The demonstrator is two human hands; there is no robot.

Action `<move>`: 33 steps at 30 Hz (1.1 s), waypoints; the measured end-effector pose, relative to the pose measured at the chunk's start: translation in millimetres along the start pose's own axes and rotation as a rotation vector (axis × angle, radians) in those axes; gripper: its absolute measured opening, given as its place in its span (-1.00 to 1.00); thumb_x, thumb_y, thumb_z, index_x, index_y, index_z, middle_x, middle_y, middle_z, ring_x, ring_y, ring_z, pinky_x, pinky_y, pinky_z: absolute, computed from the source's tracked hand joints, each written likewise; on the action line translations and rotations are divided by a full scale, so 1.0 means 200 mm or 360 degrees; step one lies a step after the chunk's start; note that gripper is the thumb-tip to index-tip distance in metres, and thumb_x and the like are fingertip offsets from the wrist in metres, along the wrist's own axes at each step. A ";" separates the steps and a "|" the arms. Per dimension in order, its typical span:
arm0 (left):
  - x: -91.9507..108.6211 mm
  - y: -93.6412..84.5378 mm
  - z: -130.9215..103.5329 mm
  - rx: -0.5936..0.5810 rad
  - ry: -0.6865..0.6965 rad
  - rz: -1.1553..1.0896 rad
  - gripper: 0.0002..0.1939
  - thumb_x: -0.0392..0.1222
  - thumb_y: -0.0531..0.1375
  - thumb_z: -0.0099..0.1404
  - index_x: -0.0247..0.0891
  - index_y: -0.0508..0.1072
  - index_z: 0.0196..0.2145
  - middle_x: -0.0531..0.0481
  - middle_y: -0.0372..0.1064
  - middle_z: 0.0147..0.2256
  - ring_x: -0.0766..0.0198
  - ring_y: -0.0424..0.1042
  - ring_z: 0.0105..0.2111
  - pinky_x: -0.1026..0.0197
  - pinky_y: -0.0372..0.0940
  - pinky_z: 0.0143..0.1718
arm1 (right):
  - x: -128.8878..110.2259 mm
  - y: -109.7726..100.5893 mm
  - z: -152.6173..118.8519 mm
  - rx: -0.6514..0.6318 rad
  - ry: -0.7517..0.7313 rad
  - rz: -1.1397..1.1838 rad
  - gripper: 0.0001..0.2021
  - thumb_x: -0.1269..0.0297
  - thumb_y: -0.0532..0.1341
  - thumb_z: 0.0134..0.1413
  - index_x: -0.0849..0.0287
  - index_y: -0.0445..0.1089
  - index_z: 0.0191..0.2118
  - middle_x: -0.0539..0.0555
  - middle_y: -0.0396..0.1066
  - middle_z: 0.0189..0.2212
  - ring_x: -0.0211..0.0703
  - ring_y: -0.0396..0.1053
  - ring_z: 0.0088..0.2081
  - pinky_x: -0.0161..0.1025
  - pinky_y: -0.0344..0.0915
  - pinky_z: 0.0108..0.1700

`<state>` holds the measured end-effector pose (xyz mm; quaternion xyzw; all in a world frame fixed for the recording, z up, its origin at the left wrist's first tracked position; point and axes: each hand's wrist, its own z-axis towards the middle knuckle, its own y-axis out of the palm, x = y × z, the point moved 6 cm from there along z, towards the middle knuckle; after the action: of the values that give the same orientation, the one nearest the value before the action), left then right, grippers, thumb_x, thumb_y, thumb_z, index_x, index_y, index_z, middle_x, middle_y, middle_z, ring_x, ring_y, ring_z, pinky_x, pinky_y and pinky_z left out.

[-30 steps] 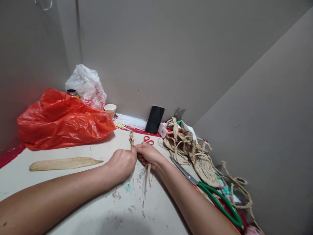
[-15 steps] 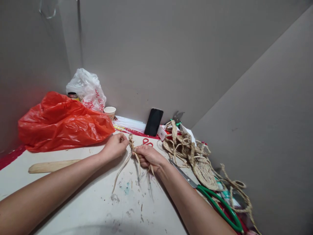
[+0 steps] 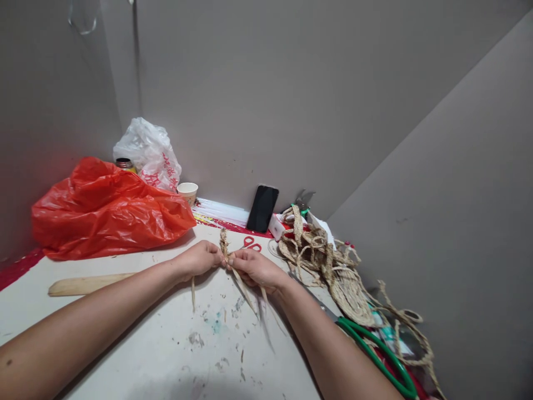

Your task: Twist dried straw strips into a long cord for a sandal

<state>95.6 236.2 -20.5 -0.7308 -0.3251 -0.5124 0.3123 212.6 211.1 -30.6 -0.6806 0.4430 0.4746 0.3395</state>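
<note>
A short braid of dry plant fibre [image 3: 224, 240] stands up between my hands over the table's middle. My left hand [image 3: 204, 258] pinches a pale strand at the braid's lower end, and that strand hangs down below the palm. Against it, my right hand [image 3: 254, 268] is closed on the base of the braid, thumb and fingertips pressed together. Loose fibre strands [image 3: 245, 291] trail from under the right hand toward me. The fingertips nearly touch, and the exact crossing of the strands is hidden by them.
Red-handled scissors [image 3: 251, 243] lie just beyond my right hand. Coiled braided rope [image 3: 350, 294] and large green-handled shears [image 3: 375, 355] fill the right edge. A phone [image 3: 262, 208] leans on the wall. At left are a red plastic bag [image 3: 112, 214], a paper cup [image 3: 188, 191] and a wooden slat [image 3: 89, 284].
My left hand has moved right and down to the braid's base, beside my right hand, and now pinches a strand there. The hanging strands have shifted.
</note>
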 end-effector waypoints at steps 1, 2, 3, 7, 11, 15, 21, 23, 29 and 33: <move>0.00 0.00 0.00 -0.0019 -0.0008 -0.0006 -0.85 -0.20 0.14 0.06 -0.36 0.39 -0.51 0.16 0.14 -0.66 0.53 -0.07 -0.72 0.35 -0.25 -0.68 | 0.00 0.00 0.00 0.0009 -0.0018 -0.0054 -0.70 0.05 0.24 -0.08 0.20 0.27 -0.51 -0.25 -0.04 -0.83 -0.48 -0.22 -0.79 -0.42 -0.28 -0.76; -0.01 0.01 0.00 -0.0042 -0.0024 -0.0013 -0.86 -0.20 0.14 0.05 -0.36 0.38 -0.51 0.16 0.12 -0.66 0.53 -0.09 -0.73 0.34 -0.25 -0.69 | 0.00 0.00 0.00 0.0013 -0.0025 -0.0095 -0.70 0.05 0.23 -0.07 0.20 0.27 -0.51 -0.25 -0.04 -0.83 -0.47 -0.22 -0.79 -0.41 -0.28 -0.76; -0.01 0.01 0.00 -0.0063 -0.0045 -0.0017 -0.87 -0.20 0.14 0.04 -0.35 0.38 -0.51 0.18 0.09 -0.67 0.53 -0.11 -0.73 0.33 -0.27 -0.69 | 0.00 0.00 0.00 0.0021 -0.0026 -0.0122 -0.70 0.05 0.23 -0.06 0.20 0.26 -0.51 -0.25 -0.04 -0.83 -0.47 -0.22 -0.79 -0.41 -0.28 -0.76; -0.04 0.01 0.01 -0.0136 -0.0096 -0.0048 -0.87 -0.18 0.12 0.02 -0.31 0.35 -0.49 0.21 -0.01 -0.69 0.51 -0.16 -0.75 0.31 -0.29 -0.71 | -0.01 0.00 -0.01 0.0044 -0.0021 -0.0192 -0.73 0.07 0.19 -0.02 0.18 0.24 -0.49 -0.25 -0.05 -0.80 -0.45 -0.22 -0.76 -0.39 -0.28 -0.73; -0.04 0.01 0.02 -0.0153 -0.0111 -0.0031 -0.88 -0.19 0.07 0.02 -0.29 0.33 -0.51 0.20 -0.03 -0.69 0.50 -0.15 -0.75 0.32 -0.28 -0.72 | -0.03 -0.01 -0.02 0.0110 -0.0060 -0.0378 -0.77 0.15 0.15 0.00 0.17 0.19 -0.51 -0.22 -0.07 -0.75 -0.43 -0.19 -0.71 -0.40 -0.25 -0.67; -0.04 0.00 0.01 -0.0135 -0.0190 -0.0057 -0.87 -0.19 0.05 0.03 -0.29 0.32 -0.50 0.21 -0.05 -0.69 0.50 -0.17 -0.75 0.34 -0.29 -0.71 | -0.05 -0.03 -0.01 0.0220 -0.0252 -0.0662 -0.78 0.23 0.11 0.01 0.17 0.12 -0.55 -0.15 0.00 -0.66 -0.39 -0.08 -0.61 -0.40 -0.12 -0.59; -0.04 0.00 0.02 -0.0086 -0.0151 0.0038 -0.81 -0.11 0.11 0.08 -0.27 0.27 -0.56 0.22 -0.05 -0.74 0.50 -0.16 -0.76 0.31 -0.29 -0.71 | -0.08 -0.02 -0.02 0.0426 -0.0480 -0.1157 -0.79 0.29 0.06 0.07 0.17 0.14 -0.56 -0.09 0.08 -0.63 -0.31 0.04 -0.54 -0.36 -0.05 -0.50; -0.04 -0.01 0.02 -0.0021 -0.0150 0.0064 -0.83 -0.14 0.14 0.06 -0.28 0.29 -0.56 0.21 0.00 -0.74 0.50 -0.14 -0.77 0.31 -0.29 -0.70 | -0.09 0.00 -0.03 0.0436 -0.0507 -0.1299 -0.79 0.32 0.06 0.07 0.17 0.15 -0.56 -0.08 0.14 -0.63 -0.30 0.08 -0.53 -0.35 -0.05 -0.49; -0.04 -0.01 0.02 0.0090 -0.0161 0.0162 -0.82 -0.18 0.12 0.10 -0.29 0.30 -0.60 0.22 -0.04 -0.78 0.49 -0.15 -0.78 0.30 -0.30 -0.70 | -0.13 -0.01 -0.07 0.0467 -0.0399 -0.1237 -0.80 0.35 0.07 0.03 0.18 0.18 -0.58 -0.06 0.17 -0.64 -0.29 0.08 -0.54 -0.34 -0.04 -0.49; -0.03 -0.01 0.00 0.0114 -0.0142 0.0131 -0.80 -0.21 0.11 0.09 -0.29 0.26 -0.64 0.21 -0.01 -0.78 0.51 -0.15 -0.78 0.31 -0.30 -0.69 | -0.10 0.03 -0.07 0.0379 -0.0231 -0.0863 -0.78 0.33 0.02 0.05 0.17 0.15 -0.59 -0.10 0.07 -0.68 -0.32 0.02 -0.60 -0.36 -0.05 -0.54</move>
<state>93.2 237.1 -25.5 -0.7540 -0.3265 -0.4542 0.3443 207.8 202.7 -7.7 -0.6938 0.2724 0.3588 0.5619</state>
